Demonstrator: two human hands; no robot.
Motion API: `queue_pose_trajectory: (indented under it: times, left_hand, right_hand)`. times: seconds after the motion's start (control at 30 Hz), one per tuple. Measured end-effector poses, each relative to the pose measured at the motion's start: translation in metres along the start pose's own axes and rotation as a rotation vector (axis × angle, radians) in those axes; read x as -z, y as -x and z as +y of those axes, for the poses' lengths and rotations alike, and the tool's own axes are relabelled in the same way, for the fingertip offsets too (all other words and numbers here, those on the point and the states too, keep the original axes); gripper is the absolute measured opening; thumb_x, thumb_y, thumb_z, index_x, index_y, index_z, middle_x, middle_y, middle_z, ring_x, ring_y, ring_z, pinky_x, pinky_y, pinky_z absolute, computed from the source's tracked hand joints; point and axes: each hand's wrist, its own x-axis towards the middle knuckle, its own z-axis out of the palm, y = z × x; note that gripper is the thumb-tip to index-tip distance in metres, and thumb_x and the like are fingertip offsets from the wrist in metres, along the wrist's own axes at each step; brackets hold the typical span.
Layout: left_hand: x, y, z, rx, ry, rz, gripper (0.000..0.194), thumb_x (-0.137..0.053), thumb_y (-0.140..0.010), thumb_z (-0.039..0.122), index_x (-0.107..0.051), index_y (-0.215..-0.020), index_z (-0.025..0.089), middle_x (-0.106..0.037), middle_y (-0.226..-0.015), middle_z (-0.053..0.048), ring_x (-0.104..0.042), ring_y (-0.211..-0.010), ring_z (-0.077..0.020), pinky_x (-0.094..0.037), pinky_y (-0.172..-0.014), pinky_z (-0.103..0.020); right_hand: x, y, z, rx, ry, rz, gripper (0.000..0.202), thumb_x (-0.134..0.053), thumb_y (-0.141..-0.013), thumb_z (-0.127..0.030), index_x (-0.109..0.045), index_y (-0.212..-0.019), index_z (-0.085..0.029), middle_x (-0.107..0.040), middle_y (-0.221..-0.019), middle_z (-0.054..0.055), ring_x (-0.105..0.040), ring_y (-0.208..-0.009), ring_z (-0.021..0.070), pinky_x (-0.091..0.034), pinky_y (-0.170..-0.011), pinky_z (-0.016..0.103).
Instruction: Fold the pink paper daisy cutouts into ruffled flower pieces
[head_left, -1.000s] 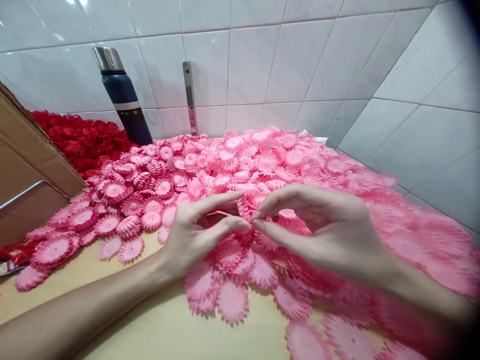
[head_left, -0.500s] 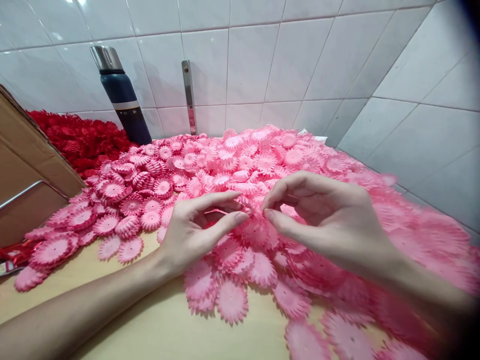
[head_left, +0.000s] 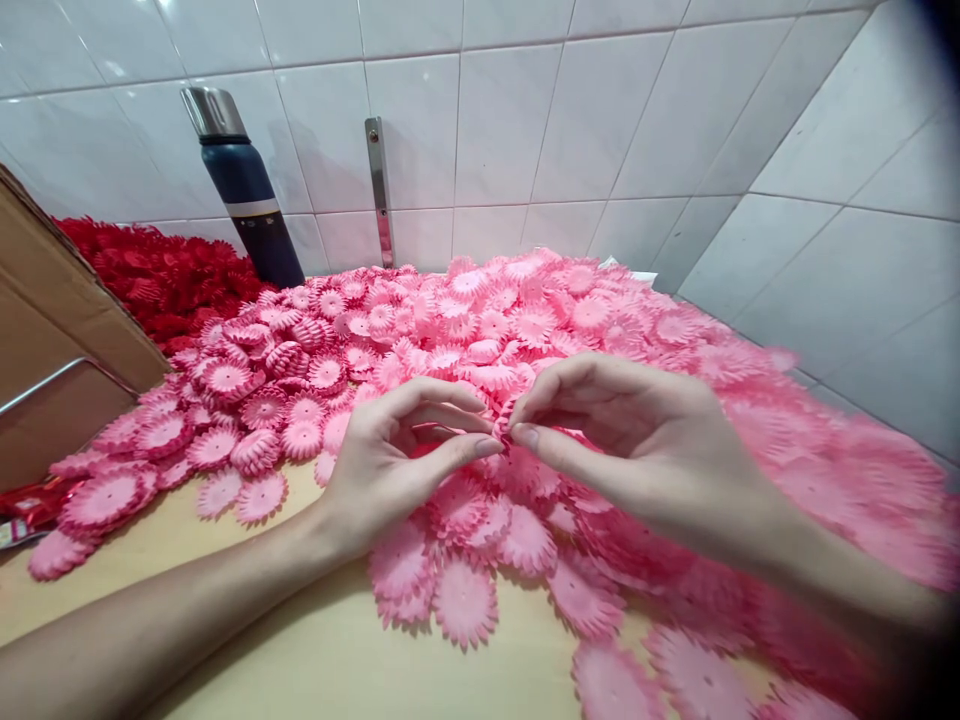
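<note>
Head view: the right hand [head_left: 649,435] has moved closer to the left hand [head_left: 394,460], fingertips nearly together at a pink scalloped petal disc [head_left: 504,418]; whether either grips it, I cannot tell.

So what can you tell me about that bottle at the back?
The bottle is dark blue, blackish below a pale band, with a shiny, metal-looking cap. It looks tilted leftward before the tiled wall, between red petals and pink petals. No hand touches it; its underside is hidden.
</note>
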Motion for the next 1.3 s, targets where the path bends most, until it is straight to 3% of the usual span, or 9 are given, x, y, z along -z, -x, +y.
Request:
queue_pose_trajectory:
  times: [0.2,0.47,0.9,1.3]
  left_hand:
    - [-0.0001,-0.0012,-0.001,-0.006,-0.005,0.016,0.017,-0.076,-0.074,0.011,-0.067,-0.087,0.016,-0.073,-0.085,-0.002,-0.072,-0.077,-0.0146,-0.063,-0.072,-0.023]
    - [-0.0002,-0.0027,-0.0015,0.078,0.098,-0.054,0.019,-0.077,-0.073,0.015,-0.066,-0.09,0.016,-0.07,-0.084,-0.004,-0.069,-0.073,-0.014,-0.061,-0.067,-0.023]
    - [0.0019,-0.0014,-0.0072,0.033,0.178,-0.197,0.024,-0.068,-0.081,0.007,-0.056,-0.097,0.02,-0.06,-0.085,0.0,-0.06,-0.08,-0.01,-0.053,-0.072,-0.019]
    - [0.004,-0.005,-0.0087,0.087,0.244,-0.192,0.024,-0.07,-0.079,0.005,-0.057,-0.095,0.019,-0.063,-0.081,0.002,-0.064,-0.078,-0.0076,-0.053,-0.071,-0.015]
  right_hand:
    - [0.0015,-0.002,0.0011,-0.022,-0.031,-0.009,0.011,-0.07,-0.078,-0.014,-0.064,-0.084,-0.022,-0.066,-0.085,0.0,-0.068,-0.082,0.0153,-0.061,-0.08,0.027]
    - [0.0004,0.0018,-0.0005,0.0,-0.081,-0.062,0.015,-0.068,-0.08,-0.01,-0.064,-0.087,-0.022,-0.066,-0.085,-0.001,-0.067,-0.082,0.0129,-0.06,-0.079,0.024]
    - [0.0005,0.0008,0.0007,-0.011,-0.09,-0.124,0.014,-0.065,-0.082,-0.008,-0.063,-0.089,-0.021,-0.064,-0.085,-0.001,-0.066,-0.082,0.0119,-0.059,-0.079,0.023]
    - [0.0011,-0.0003,-0.0024,-0.038,-0.102,-0.116,0.013,-0.065,-0.082,-0.009,-0.062,-0.088,-0.02,-0.062,-0.085,-0.002,-0.063,-0.081,0.0091,-0.057,-0.078,0.018]
